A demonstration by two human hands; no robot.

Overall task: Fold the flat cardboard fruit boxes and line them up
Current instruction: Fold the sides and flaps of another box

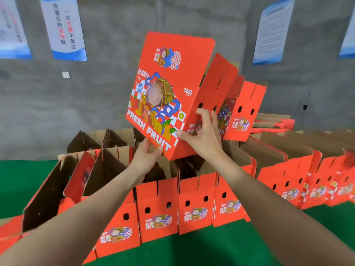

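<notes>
A red box (172,89) is held tilted in the air above the row (194,208) of folded boxes standing on the green surface (211,250). The left grip (146,158) clasps its lower corner from beneath; the right grip (201,135) pinches its side panel, thumb on the printed front.

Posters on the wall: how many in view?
4 posters: one cut off at the left edge, one beside it, one right of the raised box, one cut off at the right edge. More may be hidden.
</notes>
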